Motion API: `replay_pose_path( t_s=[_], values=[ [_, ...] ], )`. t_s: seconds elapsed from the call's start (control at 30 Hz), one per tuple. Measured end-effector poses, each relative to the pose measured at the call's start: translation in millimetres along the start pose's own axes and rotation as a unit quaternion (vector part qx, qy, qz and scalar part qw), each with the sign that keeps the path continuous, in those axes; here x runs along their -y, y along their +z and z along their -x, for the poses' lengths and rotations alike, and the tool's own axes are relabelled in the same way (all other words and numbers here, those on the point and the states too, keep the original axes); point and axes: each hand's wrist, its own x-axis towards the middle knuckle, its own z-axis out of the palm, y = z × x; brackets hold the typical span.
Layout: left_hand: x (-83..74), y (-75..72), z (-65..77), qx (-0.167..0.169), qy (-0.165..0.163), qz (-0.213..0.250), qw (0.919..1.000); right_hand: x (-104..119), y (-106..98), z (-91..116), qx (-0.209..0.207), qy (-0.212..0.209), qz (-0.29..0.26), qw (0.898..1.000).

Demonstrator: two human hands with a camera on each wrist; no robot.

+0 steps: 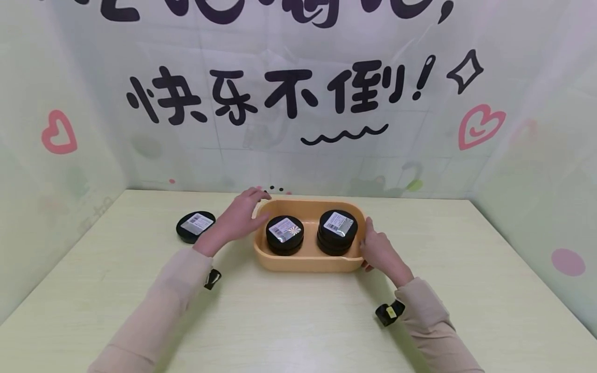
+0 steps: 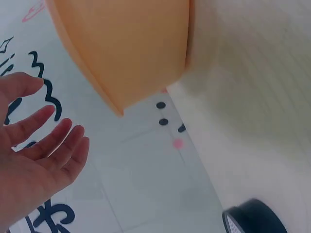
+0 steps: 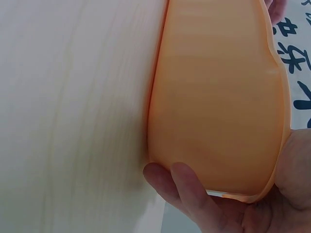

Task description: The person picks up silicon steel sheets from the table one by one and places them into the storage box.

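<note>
An orange oblong tray (image 1: 308,265) sits toward the back of the table. Inside it, at the left, is a short stack of round black tins (image 1: 285,235) with a label on top. A taller stack of matching tins (image 1: 337,233) stands at the tray's right end. My right hand (image 1: 380,250) grips that end, its thumb at the rim and fingers (image 3: 189,187) against the outer wall. By the left end my left hand (image 1: 242,215) hovers with loosely spread fingers, apart from the tray wall in the left wrist view and holding nothing.
A single labelled black tin (image 1: 196,226) lies on the table (image 1: 280,321), left of the tray beside my left wrist. Behind the table hangs a pale printed backdrop (image 1: 289,160) with black lettering, and similar side panels border it. Each wrist wears a small black device.
</note>
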Motion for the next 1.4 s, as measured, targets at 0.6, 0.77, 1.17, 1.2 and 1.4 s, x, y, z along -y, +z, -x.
replay_pose_path(
  t_s=[0.6,0.77,1.17,1.2,1.4],
  values=[
    [45.2,-25.2,31.2,0.052,-0.154,-0.039,0.9859,0.7,-1.7,-0.7,0.002,0.002,-0.005,1.000],
    [55.8,-26.4,40.6,0.075,-0.195,-0.057,0.9763,0.1,-1.7,-1.9,0.003,0.004,-0.005,1.000],
    [70.4,-27.0,51.1,0.147,-0.281,-0.063,0.9463,-0.1,-0.1,-1.5,0.006,0.007,-0.006,1.000],
    [71.5,-26.9,51.4,0.149,-0.283,-0.061,0.9453,0.1,-0.1,-1.3,0.005,0.007,-0.005,1.000],
    [79.5,-24.7,51.8,0.148,-0.292,-0.058,0.9432,1.1,-0.7,-1.1,0.009,0.014,-0.004,1.000]
  ],
)
